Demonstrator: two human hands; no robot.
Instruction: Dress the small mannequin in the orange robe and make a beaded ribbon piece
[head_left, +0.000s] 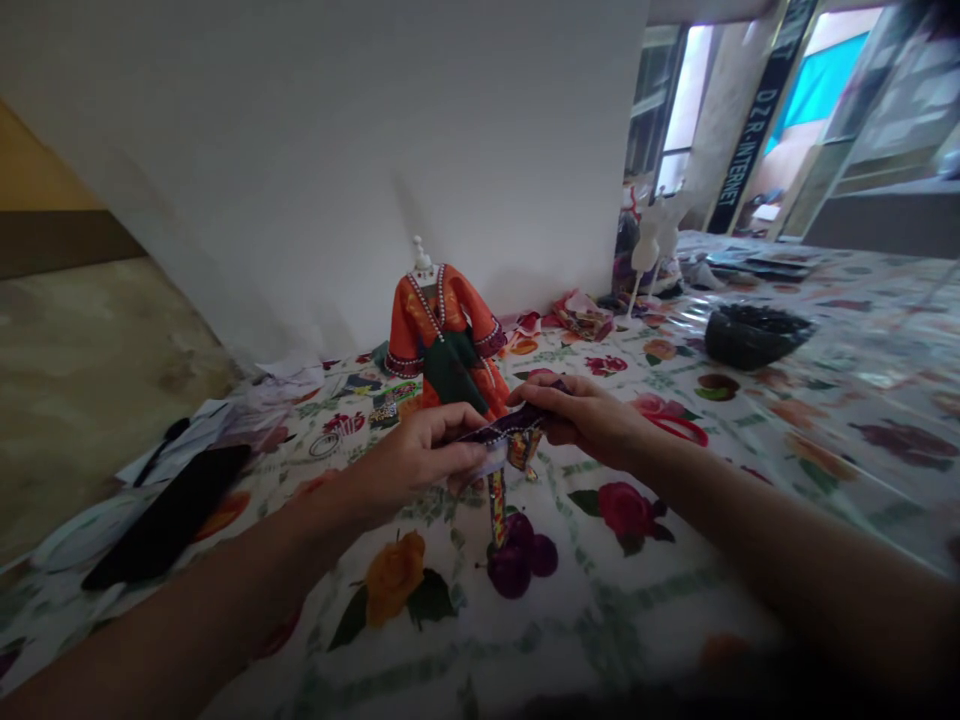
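Between my two hands a dark purple strip of fabric (501, 430) with a pale beaded edge is stretched. My left hand (442, 445) pinches its left end between thumb and fingers, and my right hand (566, 408) grips the right end. A patterned yellow and red ribbon (498, 505) hangs below the strip, and another patterned piece (523, 450) shows beside it. Just behind my hands stands a small mannequin in an orange and green dress (450, 350) with beaded trim. My fingertips partly cover the strip.
A floral tablecloth (540, 640) covers the table. At the left lie a black phone-like slab (169, 515) and papers. To the right are a black bowl (754, 335), a red ring (679, 430) and white mannequins (646, 250). Crumpled fabric (581, 315) lies by the wall.
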